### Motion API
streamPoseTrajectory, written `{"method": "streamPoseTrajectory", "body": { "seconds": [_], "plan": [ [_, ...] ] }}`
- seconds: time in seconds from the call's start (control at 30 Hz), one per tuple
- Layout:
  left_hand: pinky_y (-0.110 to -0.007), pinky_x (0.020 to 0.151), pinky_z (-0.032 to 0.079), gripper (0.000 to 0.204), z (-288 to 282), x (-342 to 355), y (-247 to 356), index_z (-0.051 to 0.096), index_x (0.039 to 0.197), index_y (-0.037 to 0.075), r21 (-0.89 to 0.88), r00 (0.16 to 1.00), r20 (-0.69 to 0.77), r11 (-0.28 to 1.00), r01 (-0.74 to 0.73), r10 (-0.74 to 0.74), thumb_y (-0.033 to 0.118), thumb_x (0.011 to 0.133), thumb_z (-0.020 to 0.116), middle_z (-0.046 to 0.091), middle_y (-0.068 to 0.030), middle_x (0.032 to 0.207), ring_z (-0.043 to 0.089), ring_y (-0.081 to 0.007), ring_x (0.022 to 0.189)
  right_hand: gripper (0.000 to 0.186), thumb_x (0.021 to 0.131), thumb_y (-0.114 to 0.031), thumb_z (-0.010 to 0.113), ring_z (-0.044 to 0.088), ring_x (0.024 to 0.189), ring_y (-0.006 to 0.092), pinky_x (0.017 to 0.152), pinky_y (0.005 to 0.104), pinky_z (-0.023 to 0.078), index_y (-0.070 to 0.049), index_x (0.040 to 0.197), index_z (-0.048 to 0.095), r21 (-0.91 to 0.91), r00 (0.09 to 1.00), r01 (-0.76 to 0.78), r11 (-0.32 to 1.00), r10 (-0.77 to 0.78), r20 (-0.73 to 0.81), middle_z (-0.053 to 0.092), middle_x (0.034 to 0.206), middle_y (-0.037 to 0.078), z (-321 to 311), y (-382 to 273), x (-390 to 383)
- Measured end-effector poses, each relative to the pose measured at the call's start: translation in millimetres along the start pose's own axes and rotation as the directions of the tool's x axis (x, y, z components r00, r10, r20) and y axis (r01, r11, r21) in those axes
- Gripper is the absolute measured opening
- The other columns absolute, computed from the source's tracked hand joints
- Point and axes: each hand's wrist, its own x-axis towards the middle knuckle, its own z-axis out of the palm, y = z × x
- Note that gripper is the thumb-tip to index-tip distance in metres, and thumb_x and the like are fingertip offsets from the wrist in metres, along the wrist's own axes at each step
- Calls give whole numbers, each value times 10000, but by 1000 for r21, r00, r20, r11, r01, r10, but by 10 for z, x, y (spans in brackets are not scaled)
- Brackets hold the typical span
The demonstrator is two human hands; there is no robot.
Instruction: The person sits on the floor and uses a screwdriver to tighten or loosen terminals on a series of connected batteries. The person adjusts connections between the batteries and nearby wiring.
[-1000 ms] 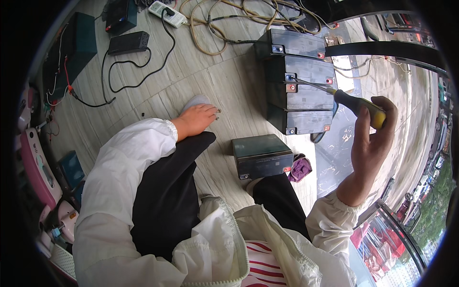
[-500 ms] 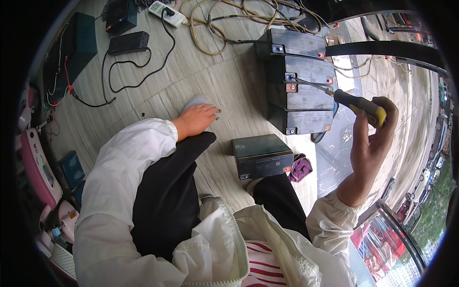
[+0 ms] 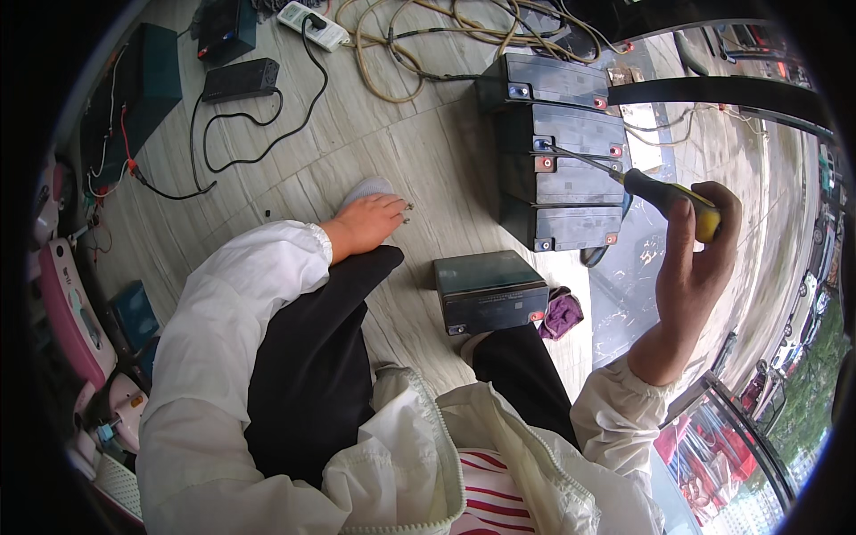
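My right hand (image 3: 695, 250) grips a yellow-and-black screwdriver (image 3: 669, 196), whose long shaft reaches left to a terminal (image 3: 544, 144) on one of several dark batteries (image 3: 557, 178) standing in a row. My left hand (image 3: 367, 223) rests at my knee over a light grey shoe (image 3: 361, 185), fingers loosely spread; small metal bits (image 3: 407, 212) show beside its fingertips, and whether they are held is unclear. A separate dark battery (image 3: 490, 290) sits on the floor in front of me, beside a crumpled purple cloth (image 3: 562, 312).
Coiled cables (image 3: 401, 62), a white power strip (image 3: 312, 27) and a black adapter (image 3: 239, 82) lie at the back. Wired dark green batteries (image 3: 125, 107) and a pink scooter (image 3: 76, 312) are at left. A black bar (image 3: 713, 94) and a glass-topped case (image 3: 722, 446) are at right.
The screwdriver's handle and the fingers of my right hand on it shift slightly, as if turned a little, with the shaft staying at the same terminal. My left hand stays still.
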Motion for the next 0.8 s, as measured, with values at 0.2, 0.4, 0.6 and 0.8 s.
{"method": "streamPoseTrajectory", "body": {
  "seconds": [0.2, 0.4, 0.6, 0.8],
  "plan": [
    [-375, 1111, 300, 348, -29, 3, 11, 566, 1228, 63, -1, 1000, 9, 1000, 0, 0, 153, 910, 458, 403, -75, 1451, 352, -256, 1356, 253, 899, -121, 634, 547, 788, 138, 738, 258, 453, 5, 1089, 524, 12, 995, 99, 995, -99, 19, 578, 898, 106, -17, 35, -6],
    [-379, 1106, 308, 345, -15, -12, 3, 570, 1221, 61, 2, 1000, -1, 1000, -3, 3, 155, 907, 461, 411, -77, 1446, 358, -259, 1352, 269, 909, -180, 650, 534, 752, 127, 704, 252, 450, 0, 1073, 536, 2, 999, 42, 999, -42, 12, 574, 870, 94, -1, -7, -6],
    [-379, 1099, 316, 338, -16, 0, 4, 585, 1201, 56, 0, 1000, -24, 1000, -13, 13, 149, 899, 464, 421, -77, 1437, 371, -262, 1342, 287, 911, -194, 651, 550, 757, 144, 717, 267, 460, -5, 1088, 527, -13, 995, 100, 995, -100, 6, 579, 849, 90, -20, 76, -11],
    [-378, 1094, 321, 333, 15, -4, -7, 595, 1181, 50, -9, 999, -35, 1000, -6, 6, 143, 890, 465, 424, -80, 1434, 376, -263, 1337, 271, 885, -92, 637, 568, 832, 155, 787, 270, 455, -3, 1114, 521, -73, 996, 90, 993, -91, -15, 590, 938, 107, 7, 23, -11]
  ]
}}
